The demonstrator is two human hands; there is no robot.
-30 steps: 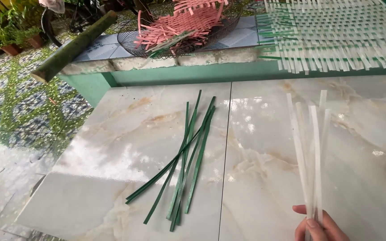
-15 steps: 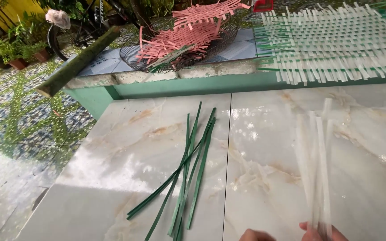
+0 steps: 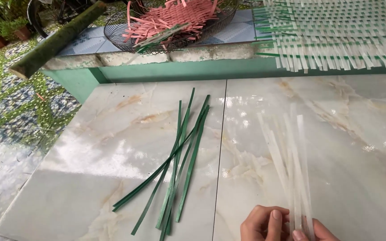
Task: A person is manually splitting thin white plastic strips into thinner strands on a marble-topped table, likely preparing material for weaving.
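Observation:
Both my hands sit at the bottom edge on a bundle of several long white plastic strips [image 3: 291, 165] that fan away from me over the marble tiles. My left hand [image 3: 264, 223] curls its fingers around the near ends of the strips. My right hand [image 3: 316, 232] shows only a thumb and fingertips, pinching the same ends. To the left lies a loose pile of several dark green strips [image 3: 177, 160], untouched.
A wire basket [image 3: 170, 22] of pink strips stands on a green-sided ledge at the back. A woven white-and-green mat [image 3: 336, 31] lies at the back right. A thick green bamboo pole [image 3: 54, 42] leans at the back left above a wet patterned floor.
My left hand has come into view and joined the right on the near ends of the white strips. The view has shifted so the strips lie further up and spread wider.

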